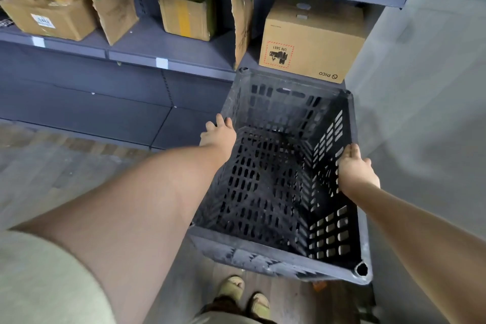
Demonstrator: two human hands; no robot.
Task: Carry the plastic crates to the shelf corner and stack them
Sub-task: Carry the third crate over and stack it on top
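Note:
A dark plastic crate [276, 255] with slotted walls is in front of me, in the corner between the grey shelf unit and the wall. It is empty and its open top faces me. My left hand [218, 134] holds the crate's left rim, fingers curled over the edge. My right hand [355, 168] grips the right rim, thumb inside the wall. I cannot tell whether another crate sits beneath it.
The grey shelf unit [168, 52] holds several cardboard boxes, among them a large one [310, 42] just behind the crate. A grey wall [426, 113] runs along the right. My sandalled feet [244, 297] stand on wooden flooring below the crate.

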